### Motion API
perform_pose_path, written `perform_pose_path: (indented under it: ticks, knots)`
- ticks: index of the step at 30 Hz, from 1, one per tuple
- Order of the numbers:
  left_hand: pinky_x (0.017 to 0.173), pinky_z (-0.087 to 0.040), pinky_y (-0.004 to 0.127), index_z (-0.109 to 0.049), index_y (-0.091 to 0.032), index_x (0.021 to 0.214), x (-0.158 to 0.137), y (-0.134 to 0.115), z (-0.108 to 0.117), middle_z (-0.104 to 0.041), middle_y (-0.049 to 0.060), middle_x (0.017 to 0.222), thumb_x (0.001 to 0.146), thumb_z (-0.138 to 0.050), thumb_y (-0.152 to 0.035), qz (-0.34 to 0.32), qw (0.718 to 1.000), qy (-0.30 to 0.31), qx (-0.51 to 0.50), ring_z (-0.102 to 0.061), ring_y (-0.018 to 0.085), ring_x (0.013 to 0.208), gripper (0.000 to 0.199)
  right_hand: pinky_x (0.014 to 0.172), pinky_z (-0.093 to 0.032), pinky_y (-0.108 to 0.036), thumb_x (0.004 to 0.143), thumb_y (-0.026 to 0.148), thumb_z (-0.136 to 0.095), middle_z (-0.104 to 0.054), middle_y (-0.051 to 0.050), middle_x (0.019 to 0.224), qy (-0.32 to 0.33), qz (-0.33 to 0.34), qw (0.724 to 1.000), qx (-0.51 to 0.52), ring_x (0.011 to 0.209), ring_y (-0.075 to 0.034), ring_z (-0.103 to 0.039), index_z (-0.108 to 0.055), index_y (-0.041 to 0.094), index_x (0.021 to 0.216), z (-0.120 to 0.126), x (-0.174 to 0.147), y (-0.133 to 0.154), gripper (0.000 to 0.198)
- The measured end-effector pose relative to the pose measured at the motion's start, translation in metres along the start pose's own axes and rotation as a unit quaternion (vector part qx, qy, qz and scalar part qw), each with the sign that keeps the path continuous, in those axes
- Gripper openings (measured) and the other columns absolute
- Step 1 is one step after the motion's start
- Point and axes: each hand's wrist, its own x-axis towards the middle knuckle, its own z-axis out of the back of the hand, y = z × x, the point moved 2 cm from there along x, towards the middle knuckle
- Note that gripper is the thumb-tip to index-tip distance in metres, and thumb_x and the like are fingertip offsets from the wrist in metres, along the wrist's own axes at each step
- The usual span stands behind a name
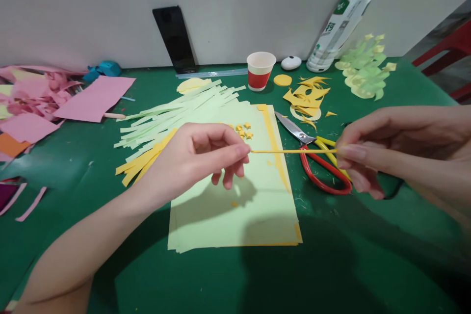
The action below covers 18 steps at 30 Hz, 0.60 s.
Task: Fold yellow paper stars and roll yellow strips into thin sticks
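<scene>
A narrow yellow paper strip stretches level between my two hands, seen nearly edge-on. My left hand pinches one end between thumb and forefinger. At the other end, my right hand grips the strip the same way. Below them lies a stack of pale green paper with yellow sheets showing at its edge. Several small folded yellow paper stars sit on the stack, just past my left hand. Red and yellow handled scissors lie partly open under the strip, near my right hand.
Pale green strips and yellow strips lie to the left, pink paper beyond them. At the back are a paper cup, yellow scraps, a black phone, a tall white bottle and green paper flowers.
</scene>
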Motion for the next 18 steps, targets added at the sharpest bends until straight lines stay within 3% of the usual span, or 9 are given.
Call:
perform_pose_path:
  ticks: [3,6,8,11,16,18]
  knots:
    - [0.044,-0.040,0.013,-0.055,-0.015,0.061,0.001,-0.002,-0.001,-0.054,-0.005,0.052,0.085,-0.050,-0.029,-0.030,0.996,-0.046,0.073,-0.049,0.004,0.044,0.028,0.029,-0.040,-0.018,0.072,0.030,-0.066,-0.056,0.002,0.045,0.001,0.002,1.000,0.005,0.035,-0.010,-0.049,-0.063,0.025,0.067,-0.001,0.000,0.002,0.007]
    - [0.043,-0.042,0.013,-0.057,-0.014,0.062,0.002,-0.004,-0.008,-0.056,-0.003,0.057,0.087,-0.046,-0.030,-0.035,0.994,-0.012,0.100,-0.051,0.004,0.046,0.031,0.028,-0.035,-0.016,0.072,0.029,-0.066,-0.053,0.003,0.042,0.002,-0.022,1.000,0.016,0.033,-0.008,-0.046,-0.063,0.024,0.064,-0.004,-0.005,0.014,0.010]
    - [0.043,-0.043,0.012,-0.058,-0.014,0.063,0.002,-0.006,-0.012,-0.058,-0.003,0.058,0.084,-0.050,-0.026,-0.025,0.995,0.012,0.094,-0.052,0.005,0.047,0.026,0.034,-0.037,-0.016,0.074,0.021,-0.063,-0.052,0.004,0.044,-0.005,-0.087,0.996,0.005,0.037,-0.006,-0.047,-0.061,0.022,0.062,-0.005,-0.008,0.022,0.012]
    - [0.043,-0.044,0.010,-0.060,-0.015,0.063,0.000,-0.008,-0.013,-0.058,-0.004,0.056,0.079,-0.057,-0.022,-0.013,0.996,0.004,0.084,-0.053,0.004,0.046,0.018,0.040,-0.039,-0.016,0.075,0.018,-0.062,-0.053,0.005,0.046,0.001,-0.130,0.991,-0.007,0.042,-0.006,-0.048,-0.060,0.023,0.063,-0.006,-0.011,0.029,0.013]
    - [0.043,-0.043,0.011,-0.058,-0.015,0.062,-0.001,-0.008,-0.010,-0.057,-0.005,0.055,0.078,-0.057,-0.022,-0.009,0.996,-0.001,0.092,-0.054,0.004,0.045,0.018,0.032,-0.033,-0.017,0.072,0.026,-0.066,-0.053,0.004,0.043,0.021,-0.059,0.998,0.007,0.037,-0.007,-0.047,-0.061,0.024,0.063,-0.005,-0.010,0.026,0.010]
    - [0.044,-0.043,0.011,-0.057,-0.015,0.062,0.000,-0.008,-0.009,-0.057,-0.004,0.056,0.082,-0.051,-0.023,-0.021,0.994,-0.008,0.107,-0.053,0.004,0.045,0.023,0.038,-0.037,-0.016,0.074,0.023,-0.064,-0.054,0.005,0.046,0.008,-0.090,0.996,-0.011,0.041,-0.006,-0.049,-0.060,0.025,0.065,-0.004,-0.010,0.024,0.011]
